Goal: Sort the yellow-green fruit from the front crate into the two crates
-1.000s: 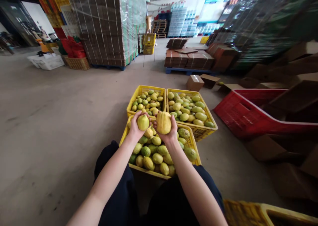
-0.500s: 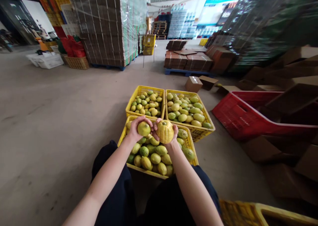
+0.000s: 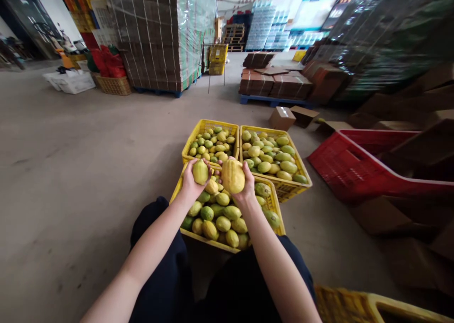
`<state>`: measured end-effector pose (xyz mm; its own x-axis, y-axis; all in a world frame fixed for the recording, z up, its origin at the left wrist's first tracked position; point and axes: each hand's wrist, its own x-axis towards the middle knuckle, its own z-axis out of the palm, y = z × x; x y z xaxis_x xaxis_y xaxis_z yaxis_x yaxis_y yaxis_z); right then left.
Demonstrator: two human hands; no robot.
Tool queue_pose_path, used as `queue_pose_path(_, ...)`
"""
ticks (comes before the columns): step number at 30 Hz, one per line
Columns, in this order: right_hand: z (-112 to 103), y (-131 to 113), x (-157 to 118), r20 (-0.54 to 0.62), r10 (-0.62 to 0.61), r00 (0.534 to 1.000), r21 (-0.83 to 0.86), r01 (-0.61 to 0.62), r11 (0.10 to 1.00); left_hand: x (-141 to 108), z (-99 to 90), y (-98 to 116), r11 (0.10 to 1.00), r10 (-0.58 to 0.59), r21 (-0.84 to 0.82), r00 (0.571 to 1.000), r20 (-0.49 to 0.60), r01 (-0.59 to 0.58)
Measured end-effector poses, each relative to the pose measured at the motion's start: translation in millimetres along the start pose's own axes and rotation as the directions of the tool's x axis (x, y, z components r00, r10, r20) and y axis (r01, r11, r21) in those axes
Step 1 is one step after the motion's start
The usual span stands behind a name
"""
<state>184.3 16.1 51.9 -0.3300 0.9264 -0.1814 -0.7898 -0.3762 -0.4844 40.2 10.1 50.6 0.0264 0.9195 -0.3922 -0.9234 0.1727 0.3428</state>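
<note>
My left hand (image 3: pixel 191 180) is closed round a small yellow-green fruit (image 3: pixel 200 172), held with its narrow end up. In my right hand (image 3: pixel 247 183) lies a larger, paler yellow fruit (image 3: pixel 233 176) with lengthwise ribs, its fingers wrapped round the side and underneath. The two hands are side by side, a small gap between the fruits, above the near yellow crate (image 3: pixel 213 241). That crate is filled with yellow and green fruits (image 3: pixel 223 223) of the same sort. I cannot tell their exact kind.
Behind the near crate stand a left yellow crate (image 3: pixel 209 121) and a right yellow crate (image 3: pixel 289 187), both holding fruit. A red crate (image 3: pixel 329 171) with cardboard in it is at right. Another yellow crate (image 3: pixel 340 301) sits lower right. Flattened cartons (image 3: pixel 291 84) lie on a pallet beyond.
Both fruits have been turned in my hands: the small one now points upward, and the ribbed one shows its side. My hands have risen slightly and moved a little apart.
</note>
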Motion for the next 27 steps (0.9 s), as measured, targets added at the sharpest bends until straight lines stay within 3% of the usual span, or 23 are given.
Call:
queue_pose_path(7, -1, -1, 5, -0.075, -0.042, 0.996, 0.018, 0.043, 0.999, 5, -4.9, 4, 1.000, 0.004, -0.012, 0.999, -0.036, -0.005)
queue_pose_path(12, -4, -2, 3, -0.057, -0.068, 0.996, -0.044, 0.065, 0.997, 0, 0.1, 3, 1.000, 0.000, 0.028, 0.999, -0.037, 0.001)
queue_pose_path(20, -7, -10, -12, -0.135, -0.116, 0.984, -0.174, 0.092, 0.980, 5, 1.3, -4, 0.998, 0.056, -0.034, 0.998, -0.037, -0.057)
queue_pose_path(27, -28, -22, -26, -0.163, -0.164, 0.973, -0.163, 0.138, 0.977, 8, 5.0, -9, 0.998, 0.060, 0.007, 0.998, 0.029, -0.060)
